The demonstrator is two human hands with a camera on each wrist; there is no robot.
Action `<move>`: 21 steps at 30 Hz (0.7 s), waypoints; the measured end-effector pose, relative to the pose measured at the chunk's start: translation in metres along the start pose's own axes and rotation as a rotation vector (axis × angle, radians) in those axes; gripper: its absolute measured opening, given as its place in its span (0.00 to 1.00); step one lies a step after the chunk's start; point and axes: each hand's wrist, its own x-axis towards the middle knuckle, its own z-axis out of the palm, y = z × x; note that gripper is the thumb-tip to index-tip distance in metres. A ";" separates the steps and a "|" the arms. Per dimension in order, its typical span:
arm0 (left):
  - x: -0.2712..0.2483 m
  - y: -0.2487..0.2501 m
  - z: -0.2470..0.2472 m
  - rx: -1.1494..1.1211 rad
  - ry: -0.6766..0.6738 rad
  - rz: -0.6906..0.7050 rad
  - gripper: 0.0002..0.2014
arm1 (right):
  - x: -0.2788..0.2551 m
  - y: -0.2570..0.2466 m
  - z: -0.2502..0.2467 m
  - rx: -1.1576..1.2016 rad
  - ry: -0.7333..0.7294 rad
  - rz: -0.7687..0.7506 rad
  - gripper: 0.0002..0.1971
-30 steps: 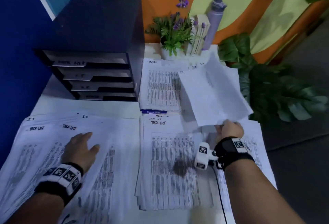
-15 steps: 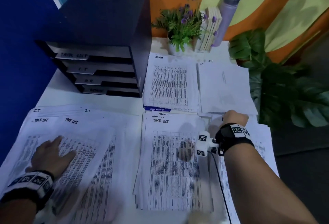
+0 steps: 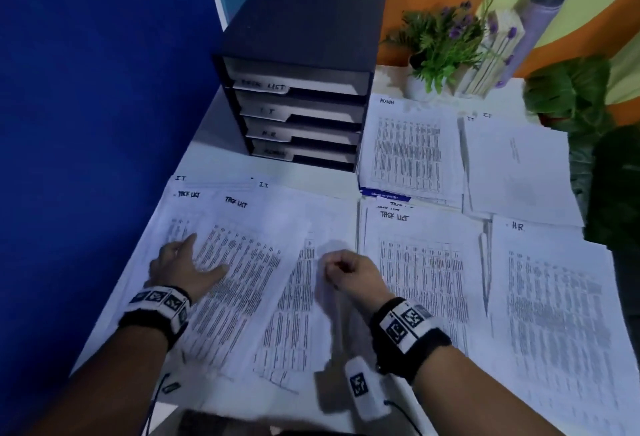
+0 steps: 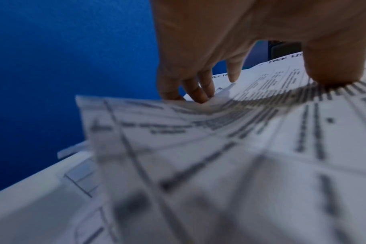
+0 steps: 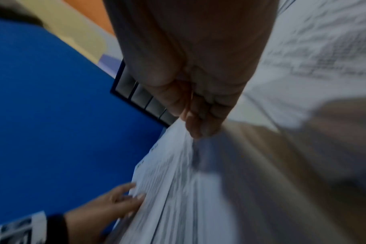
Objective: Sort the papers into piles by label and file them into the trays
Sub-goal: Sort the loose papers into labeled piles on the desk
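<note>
A loose spread of printed papers [image 3: 242,279] marked TASK LIST and I.T. covers the table's left side. My left hand [image 3: 188,260] lies flat on it, fingers straight and spread [image 4: 198,92]. My right hand [image 3: 337,267] is curled, thumb against fingers, and pinches the right edge of one sheet [image 5: 173,165] in that spread. Sorted piles lie to the right: ADMIN [image 3: 408,151], I.T. [image 3: 519,165], TASK LIST [image 3: 422,279] and H.R. [image 3: 554,314]. The dark tray unit [image 3: 304,37] stands behind, its trays labelled TASK LIST, I.T., H.R. and ADMIN from top to bottom.
A blue partition [image 3: 104,89] borders the table on the left. A potted plant [image 3: 440,44], a pale wooden block and a grey bottle [image 3: 540,16] stand at the back right. Large green leaves [image 3: 588,106] hang beyond the table's right edge.
My right hand laid its lifted sheet on the I.T. pile, then crossed left to the loose spread and took a sheet's edge. The left hand slid further left over the spread.
</note>
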 end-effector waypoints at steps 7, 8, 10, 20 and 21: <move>-0.006 -0.025 0.000 -0.143 -0.039 0.069 0.49 | -0.015 0.003 0.058 -0.360 0.034 0.035 0.07; -0.009 -0.027 0.004 -0.188 -0.047 0.095 0.39 | -0.016 0.000 0.060 -0.375 0.045 0.032 0.08; -0.018 -0.026 0.010 -0.315 -0.076 0.132 0.20 | -0.016 0.000 0.063 -0.350 0.076 0.061 0.08; -0.040 -0.023 0.020 -0.519 -0.016 0.175 0.14 | -0.016 0.007 0.022 -0.492 0.434 0.044 0.15; -0.040 -0.022 0.020 -0.512 -0.027 0.203 0.14 | -0.016 0.008 0.018 -0.509 0.440 0.055 0.13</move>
